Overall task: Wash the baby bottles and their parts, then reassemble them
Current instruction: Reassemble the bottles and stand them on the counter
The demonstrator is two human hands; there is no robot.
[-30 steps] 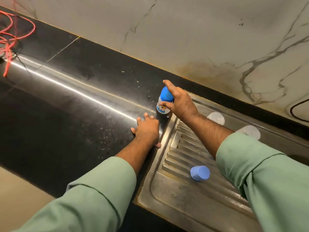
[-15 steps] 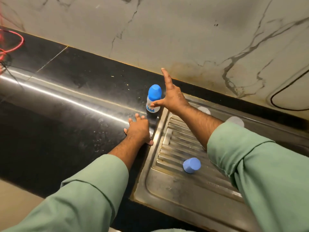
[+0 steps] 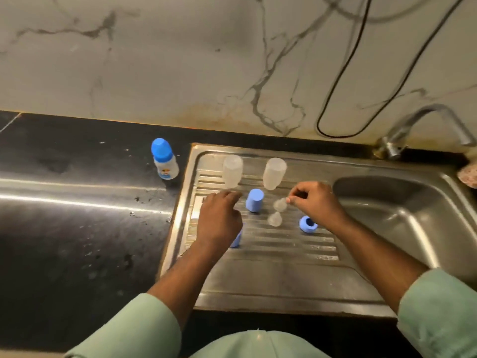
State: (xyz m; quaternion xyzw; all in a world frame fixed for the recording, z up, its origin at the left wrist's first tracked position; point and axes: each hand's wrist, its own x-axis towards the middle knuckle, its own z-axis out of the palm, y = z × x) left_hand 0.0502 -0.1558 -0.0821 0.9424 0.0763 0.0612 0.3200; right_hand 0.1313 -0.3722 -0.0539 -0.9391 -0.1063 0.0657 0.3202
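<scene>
An assembled baby bottle (image 3: pixel 164 158) with a blue cap stands on the black counter, left of the sink's drainboard (image 3: pixel 271 275). Two clear bottle bodies (image 3: pixel 232 170) (image 3: pixel 274 173) stand upside down at the back of the drainboard. In front of them are a blue cap (image 3: pixel 254 200), two clear nipples (image 3: pixel 280 204) (image 3: pixel 275 219) and a blue ring (image 3: pixel 307 224). My right hand (image 3: pixel 316 204) pinches the upper nipple. My left hand (image 3: pixel 219 220) hovers by the left clear bottle with its fingers loosely curled, partly covering another blue piece (image 3: pixel 236 240).
The steel sink basin (image 3: pixel 387 202) lies to the right with a faucet (image 3: pixel 423 120) above its back rim. A black cable (image 3: pixel 361 73) hangs on the marble wall. A scrubber (image 3: pixel 468 174) sits at the far right edge. Black counter (image 3: pixel 77 228) stretches to the left.
My right hand has let go of the capped bottle and moved right to the nipples. My left hand has left the counter for the drainboard. The view swung right.
</scene>
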